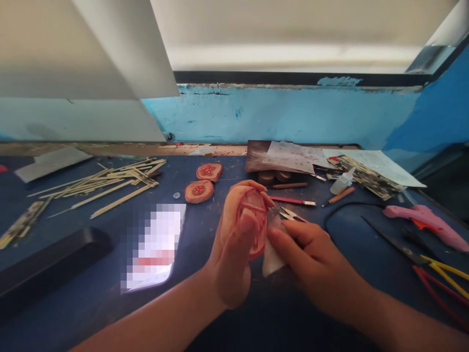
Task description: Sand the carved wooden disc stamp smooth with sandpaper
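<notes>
My left hand [234, 249] is closed round a small round wooden disc [252, 220] with a red carved pattern, holding it upright above the blue table [205, 303]. My right hand [311, 254] pinches a small folded pale piece, like sandpaper [271, 252], against the disc's right edge. Two more wooden discs lie beyond my hands, one with a red star [209, 171] and one with a red flower pattern [199, 190].
Several thin bamboo sticks [110, 183] lie at the left, a phone [154, 247] and a dark bar [47, 264] nearer me. Carving knives [293, 201], a glue bottle [342, 181], papers [296, 156], a pink glue gun [427, 222] and cutters [432, 264] lie at the right.
</notes>
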`<control>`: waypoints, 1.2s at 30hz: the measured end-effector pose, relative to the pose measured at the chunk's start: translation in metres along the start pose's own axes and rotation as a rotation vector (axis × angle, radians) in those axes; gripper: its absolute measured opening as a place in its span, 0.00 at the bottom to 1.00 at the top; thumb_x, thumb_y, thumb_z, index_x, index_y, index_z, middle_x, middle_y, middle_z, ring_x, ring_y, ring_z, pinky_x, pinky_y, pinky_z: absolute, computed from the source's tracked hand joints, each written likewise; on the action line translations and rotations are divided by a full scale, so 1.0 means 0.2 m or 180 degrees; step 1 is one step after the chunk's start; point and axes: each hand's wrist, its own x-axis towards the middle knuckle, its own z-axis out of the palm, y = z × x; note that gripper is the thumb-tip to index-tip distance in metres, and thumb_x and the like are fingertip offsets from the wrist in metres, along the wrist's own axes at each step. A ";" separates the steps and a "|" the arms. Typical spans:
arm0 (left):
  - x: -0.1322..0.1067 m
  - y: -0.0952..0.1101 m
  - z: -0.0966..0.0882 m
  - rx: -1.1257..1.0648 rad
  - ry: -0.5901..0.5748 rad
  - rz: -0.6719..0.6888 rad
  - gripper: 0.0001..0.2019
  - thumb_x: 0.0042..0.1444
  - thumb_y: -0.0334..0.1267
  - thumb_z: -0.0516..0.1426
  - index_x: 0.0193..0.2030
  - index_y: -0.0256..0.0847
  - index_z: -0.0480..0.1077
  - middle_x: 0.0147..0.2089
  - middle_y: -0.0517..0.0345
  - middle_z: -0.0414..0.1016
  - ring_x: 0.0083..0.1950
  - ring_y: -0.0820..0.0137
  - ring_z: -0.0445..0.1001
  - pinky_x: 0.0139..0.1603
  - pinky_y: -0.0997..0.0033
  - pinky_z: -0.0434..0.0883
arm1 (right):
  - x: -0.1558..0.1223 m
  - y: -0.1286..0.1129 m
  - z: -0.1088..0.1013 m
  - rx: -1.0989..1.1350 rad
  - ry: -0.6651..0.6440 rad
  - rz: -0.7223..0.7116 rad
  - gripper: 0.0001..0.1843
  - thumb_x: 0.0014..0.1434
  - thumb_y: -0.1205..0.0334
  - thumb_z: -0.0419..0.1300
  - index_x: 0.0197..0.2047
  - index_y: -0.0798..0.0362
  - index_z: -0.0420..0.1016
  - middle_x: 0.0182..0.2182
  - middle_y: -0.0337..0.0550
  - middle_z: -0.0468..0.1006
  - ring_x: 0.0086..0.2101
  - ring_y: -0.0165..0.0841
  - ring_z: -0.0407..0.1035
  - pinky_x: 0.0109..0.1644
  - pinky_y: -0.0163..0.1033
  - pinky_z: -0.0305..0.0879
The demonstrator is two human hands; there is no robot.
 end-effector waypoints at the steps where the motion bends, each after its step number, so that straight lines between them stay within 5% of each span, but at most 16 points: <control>1: 0.00 0.00 0.00 -0.0044 -0.0016 -0.0056 0.15 0.68 0.50 0.49 0.53 0.51 0.70 0.48 0.56 0.70 0.47 0.64 0.69 0.49 0.58 0.66 | 0.00 0.00 0.00 0.0030 -0.0091 0.0020 0.25 0.73 0.45 0.53 0.31 0.53 0.70 0.24 0.35 0.64 0.24 0.26 0.55 0.25 0.33 0.51; 14: -0.01 0.03 0.00 0.0080 -0.0046 -0.0055 0.15 0.69 0.52 0.48 0.52 0.51 0.70 0.47 0.57 0.69 0.47 0.66 0.69 0.51 0.60 0.67 | 0.00 0.01 0.01 0.0209 0.0039 0.0035 0.25 0.73 0.44 0.54 0.32 0.54 0.71 0.24 0.34 0.64 0.25 0.25 0.55 0.26 0.32 0.53; 21: -0.01 0.05 0.02 -0.0158 -0.0143 -0.0138 0.15 0.67 0.53 0.50 0.53 0.52 0.70 0.46 0.57 0.69 0.42 0.66 0.68 0.43 0.60 0.69 | 0.00 0.00 0.00 0.0225 0.0025 -0.0036 0.24 0.73 0.44 0.54 0.31 0.54 0.71 0.24 0.34 0.64 0.24 0.25 0.54 0.24 0.32 0.52; 26: -0.01 0.04 0.01 -0.0083 0.0061 -0.0157 0.16 0.67 0.54 0.50 0.53 0.51 0.71 0.48 0.57 0.71 0.46 0.66 0.70 0.48 0.62 0.69 | -0.01 0.00 0.01 0.0145 0.0099 -0.0037 0.25 0.73 0.43 0.53 0.32 0.54 0.71 0.24 0.35 0.65 0.24 0.26 0.57 0.25 0.32 0.53; 29: -0.02 0.03 0.01 -0.0219 -0.0050 -0.0218 0.17 0.67 0.55 0.50 0.53 0.51 0.71 0.46 0.57 0.71 0.42 0.68 0.68 0.42 0.62 0.69 | -0.01 -0.01 0.01 0.0119 -0.0174 0.0004 0.26 0.73 0.42 0.52 0.31 0.53 0.70 0.23 0.35 0.63 0.24 0.26 0.56 0.25 0.33 0.53; 33: -0.02 0.03 0.01 -0.0171 -0.0044 -0.0167 0.15 0.67 0.52 0.51 0.54 0.52 0.71 0.47 0.57 0.71 0.44 0.67 0.69 0.46 0.61 0.69 | -0.01 -0.02 0.01 0.0203 0.0062 -0.0010 0.26 0.72 0.42 0.54 0.31 0.53 0.69 0.24 0.35 0.63 0.25 0.26 0.54 0.25 0.33 0.51; 36: -0.02 0.03 0.01 -0.0205 -0.0100 -0.0234 0.16 0.67 0.53 0.50 0.55 0.53 0.70 0.47 0.58 0.70 0.42 0.68 0.67 0.43 0.63 0.68 | -0.01 -0.01 0.02 0.0211 -0.0225 0.0036 0.26 0.73 0.42 0.53 0.30 0.53 0.68 0.24 0.35 0.62 0.24 0.26 0.54 0.25 0.33 0.51</control>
